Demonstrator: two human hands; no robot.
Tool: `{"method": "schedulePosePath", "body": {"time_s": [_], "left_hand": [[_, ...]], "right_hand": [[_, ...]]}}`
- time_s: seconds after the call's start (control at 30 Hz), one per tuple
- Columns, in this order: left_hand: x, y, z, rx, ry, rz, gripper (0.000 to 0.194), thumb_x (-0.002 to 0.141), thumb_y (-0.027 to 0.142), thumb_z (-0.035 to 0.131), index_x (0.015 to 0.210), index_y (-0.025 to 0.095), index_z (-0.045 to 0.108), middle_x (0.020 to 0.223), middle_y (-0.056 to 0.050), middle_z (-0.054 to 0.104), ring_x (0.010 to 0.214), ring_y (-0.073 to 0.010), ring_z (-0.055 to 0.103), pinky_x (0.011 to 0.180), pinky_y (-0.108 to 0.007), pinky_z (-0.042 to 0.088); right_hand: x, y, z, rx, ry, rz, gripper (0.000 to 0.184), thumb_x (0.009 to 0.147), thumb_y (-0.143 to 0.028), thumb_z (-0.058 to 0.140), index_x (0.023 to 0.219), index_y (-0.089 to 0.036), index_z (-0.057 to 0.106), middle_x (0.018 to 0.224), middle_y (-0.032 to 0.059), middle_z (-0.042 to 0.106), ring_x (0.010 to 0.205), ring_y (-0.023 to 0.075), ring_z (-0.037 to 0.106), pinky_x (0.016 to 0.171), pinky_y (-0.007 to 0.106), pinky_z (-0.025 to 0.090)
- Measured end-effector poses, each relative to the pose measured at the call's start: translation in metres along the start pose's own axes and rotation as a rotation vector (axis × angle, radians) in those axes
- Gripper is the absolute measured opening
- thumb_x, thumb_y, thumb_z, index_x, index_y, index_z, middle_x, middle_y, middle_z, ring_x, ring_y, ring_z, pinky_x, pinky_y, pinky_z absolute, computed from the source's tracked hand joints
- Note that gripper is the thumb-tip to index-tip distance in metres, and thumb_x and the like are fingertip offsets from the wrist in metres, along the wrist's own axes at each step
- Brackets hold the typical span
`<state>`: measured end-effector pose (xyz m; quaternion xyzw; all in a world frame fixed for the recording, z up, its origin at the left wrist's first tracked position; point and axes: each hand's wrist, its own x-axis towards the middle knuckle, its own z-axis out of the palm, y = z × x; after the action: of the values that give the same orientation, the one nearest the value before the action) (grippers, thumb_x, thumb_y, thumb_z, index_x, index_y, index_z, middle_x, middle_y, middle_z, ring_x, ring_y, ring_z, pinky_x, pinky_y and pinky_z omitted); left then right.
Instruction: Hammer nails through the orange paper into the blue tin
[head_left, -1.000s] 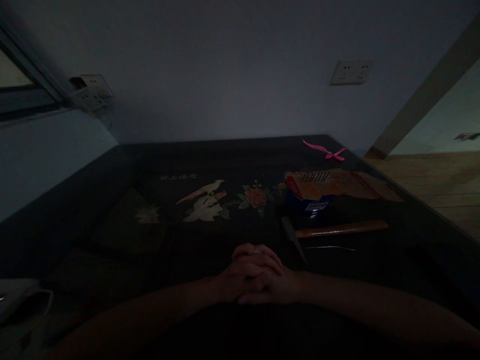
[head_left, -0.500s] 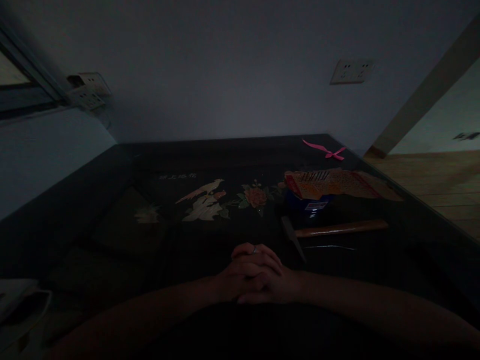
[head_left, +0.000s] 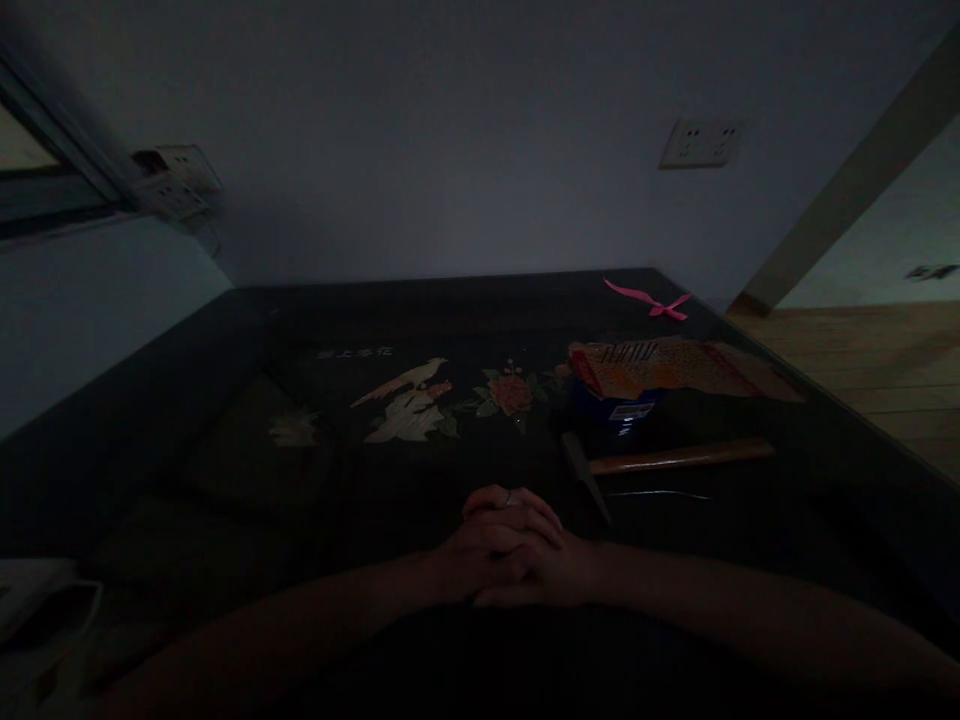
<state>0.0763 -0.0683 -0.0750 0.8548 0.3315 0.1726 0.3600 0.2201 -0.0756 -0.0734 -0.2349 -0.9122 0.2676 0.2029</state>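
Note:
My left hand [head_left: 463,562] and my right hand [head_left: 564,572] are clasped, their fingers interlaced, at the front middle of a dark table [head_left: 420,310]. A ring shows on one finger. Neither hand holds an object. Just beyond my right hand lies a hammer [head_left: 679,457], its wooden handle pointing right and its metal head to the left. Beside the handle, on the near side, is a thin, slightly bent wire-like piece [head_left: 658,493]. Farther back, a blue container [head_left: 600,403] carries a sheet of patterned paper or card [head_left: 679,368] with several thin dark pieces [head_left: 628,352] in a row.
A pink ribbon [head_left: 666,308] lies at the back right corner. Bird and flower pictures [head_left: 511,394] decorate the tabletop. A wall with a socket plate [head_left: 701,144] rises behind. Whitish items [head_left: 45,610] stand at the left front. The room is dim.

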Motion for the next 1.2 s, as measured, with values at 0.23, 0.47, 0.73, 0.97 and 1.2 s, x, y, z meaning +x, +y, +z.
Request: {"method": "schedulePosePath", "body": {"time_s": [0.23,0.47,0.73,0.97,1.2], "left_hand": [[0.0,-0.004,0.003,-0.059,-0.098,-0.04,0.023,0.08,0.031,0.05,0.096,0.03,0.066,0.088,0.002,0.069,0.105,-0.0195,0.055,0.078,-0.028,0.045],[-0.002,-0.007,0.003,-0.058,-0.086,-0.026,0.026,0.079,0.032,0.048,0.099,0.032,0.065,0.09,0.003,0.069,0.105,-0.0186,0.054,0.079,-0.027,0.044],[-0.002,-0.003,0.0,-0.076,-0.08,-0.029,0.03,0.079,0.033,0.047,0.102,0.033,0.065,0.098,0.003,0.069,0.109,-0.0187,0.053,0.082,-0.028,0.044],[-0.003,-0.01,0.004,-0.118,-0.103,-0.034,0.031,0.077,0.034,0.049,0.104,0.035,0.065,0.109,0.003,0.068,0.113,-0.021,0.051,0.087,-0.031,0.044],[-0.003,-0.012,0.004,-0.154,-0.115,0.01,0.03,0.082,0.033,0.046,0.107,0.034,0.061,0.119,0.003,0.063,0.117,-0.0193,0.049,0.093,-0.031,0.043]], "right_hand": [[0.0,-0.001,0.0,-0.013,0.0,0.004,0.054,0.085,-0.055,0.058,0.119,-0.014,0.064,0.134,0.0165,0.046,0.124,0.0275,0.04,0.101,0.047,0.038],[0.0,0.001,0.001,-0.009,-0.005,-0.003,0.047,0.084,-0.056,0.058,0.111,-0.019,0.069,0.134,0.0126,0.046,0.125,0.0271,0.038,0.101,0.047,0.038],[-0.001,0.0,0.0,0.005,-0.005,0.004,0.057,0.085,-0.056,0.058,0.123,-0.014,0.061,0.134,0.0153,0.046,0.125,0.0262,0.04,0.102,0.044,0.038],[-0.001,0.002,0.002,0.01,-0.023,0.01,0.042,0.085,-0.052,0.061,0.107,-0.018,0.07,0.135,0.0126,0.045,0.128,0.0269,0.037,0.101,0.045,0.038],[-0.001,0.003,0.003,0.01,0.01,0.002,0.049,0.084,-0.054,0.06,0.111,-0.014,0.068,0.135,0.0155,0.044,0.127,0.0255,0.038,0.103,0.044,0.037]]}}
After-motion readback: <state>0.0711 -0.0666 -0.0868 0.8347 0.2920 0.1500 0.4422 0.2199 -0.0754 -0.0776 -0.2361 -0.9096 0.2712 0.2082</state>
